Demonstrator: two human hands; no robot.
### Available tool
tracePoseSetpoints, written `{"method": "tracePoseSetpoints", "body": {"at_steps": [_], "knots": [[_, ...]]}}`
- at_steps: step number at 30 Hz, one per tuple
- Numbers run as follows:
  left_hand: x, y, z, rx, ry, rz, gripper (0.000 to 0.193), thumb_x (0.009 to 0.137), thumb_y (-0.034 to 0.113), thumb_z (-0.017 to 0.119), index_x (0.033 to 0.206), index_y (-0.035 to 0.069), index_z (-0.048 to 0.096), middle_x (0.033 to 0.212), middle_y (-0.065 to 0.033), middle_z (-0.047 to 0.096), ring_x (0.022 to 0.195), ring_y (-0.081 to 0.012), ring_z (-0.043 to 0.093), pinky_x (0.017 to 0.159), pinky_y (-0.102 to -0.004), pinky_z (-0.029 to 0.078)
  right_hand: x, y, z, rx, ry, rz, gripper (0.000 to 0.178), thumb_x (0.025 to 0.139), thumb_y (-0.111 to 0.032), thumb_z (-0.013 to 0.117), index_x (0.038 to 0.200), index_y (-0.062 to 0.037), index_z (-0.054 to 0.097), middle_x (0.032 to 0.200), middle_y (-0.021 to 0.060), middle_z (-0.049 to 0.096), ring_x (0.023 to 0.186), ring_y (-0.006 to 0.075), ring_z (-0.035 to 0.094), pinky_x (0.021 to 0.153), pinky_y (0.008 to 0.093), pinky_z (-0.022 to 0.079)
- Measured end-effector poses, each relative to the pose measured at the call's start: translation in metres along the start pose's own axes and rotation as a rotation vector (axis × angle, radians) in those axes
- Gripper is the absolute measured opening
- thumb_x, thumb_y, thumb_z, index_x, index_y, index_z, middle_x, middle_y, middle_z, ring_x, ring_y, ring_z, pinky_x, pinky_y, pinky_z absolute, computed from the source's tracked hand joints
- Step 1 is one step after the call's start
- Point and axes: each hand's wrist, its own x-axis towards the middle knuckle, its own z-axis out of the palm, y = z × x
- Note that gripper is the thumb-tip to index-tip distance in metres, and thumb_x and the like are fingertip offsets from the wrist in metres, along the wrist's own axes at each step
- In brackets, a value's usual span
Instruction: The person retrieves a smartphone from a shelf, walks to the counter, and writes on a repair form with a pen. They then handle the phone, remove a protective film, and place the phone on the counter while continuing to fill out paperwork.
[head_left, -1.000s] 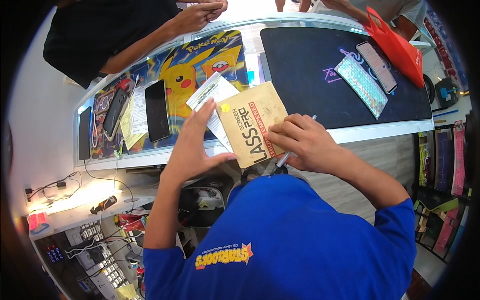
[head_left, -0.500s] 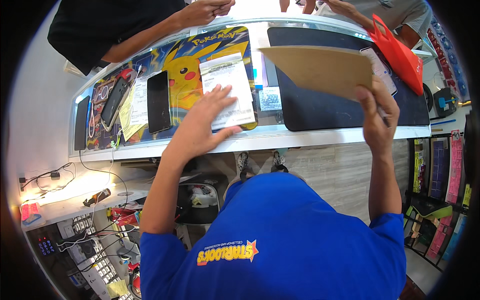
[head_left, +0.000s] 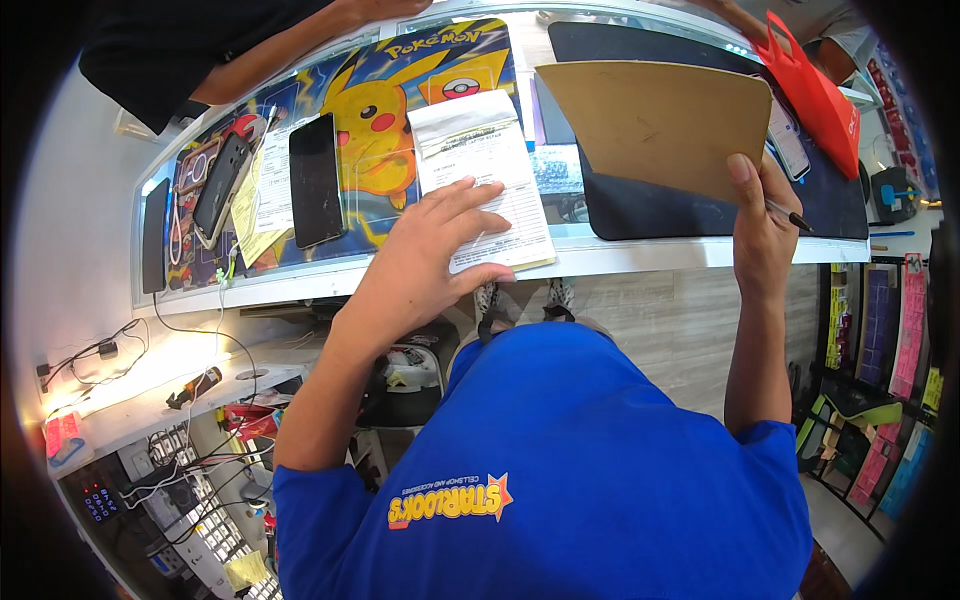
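My left hand [head_left: 435, 235] lies flat with spread fingers on a white printed form pad [head_left: 480, 165], whose near edge sits at the counter's front rim. Raised over the dark mat, my right hand [head_left: 762, 222] pinches a brown cardboard sheet [head_left: 660, 125] by its near right corner, thumb on top. A pen [head_left: 795, 216] is also in that hand, its tip sticking out to the right. Left of the pad, a black phone [head_left: 316, 180] rests on a colourful cartoon mat [head_left: 372, 160].
Another phone [head_left: 222, 185], yellow and white papers [head_left: 268, 205] and cables lie at the left. A dark mat [head_left: 620, 215] covers the right side, with a lit phone [head_left: 788, 145] and a red bag [head_left: 815, 110] at its far right. A person's arm [head_left: 290, 50] leans across the far left edge.
The form pad and my left hand have shifted right and nearer. The cardboard shows more of its face, and the pen tip has come into sight. The person's arm at far left has moved.
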Motion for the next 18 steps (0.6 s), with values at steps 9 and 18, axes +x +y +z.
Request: {"method": "tracePoseSetpoints", "body": {"at_steps": [9, 18], "knots": [[0.001, 0.017, -0.006, 0.072, -0.038, 0.076, 0.031, 0.100, 0.014, 0.069, 0.131, 0.012, 0.069, 0.136, -0.0127, 0.066, 0.129, -0.0332, 0.061, 0.104, -0.0469, 0.050, 0.002, 0.001, 0.004, 0.018, 0.043, 0.038, 0.029, 0.107, -0.024, 0.072, 0.117, 0.0030, 0.075, 0.100, -0.0016, 0.071, 0.094, 0.0060, 0.057, 0.088, 0.0217, 0.044], [0.008, 0.014, 0.010, 0.226, 0.123, 0.139, 0.027, 0.099, 0.023, 0.073, 0.120, 0.007, 0.073, 0.122, -0.0111, 0.069, 0.110, -0.0324, 0.067, 0.094, -0.0439, 0.055, 0.006, 0.004, -0.003, 0.036, 0.037, 0.036, 0.026, 0.107, -0.023, 0.071, 0.113, 0.0027, 0.075, 0.097, -0.0029, 0.069, 0.092, 0.0056, 0.056, 0.086, 0.0210, 0.043]]}}
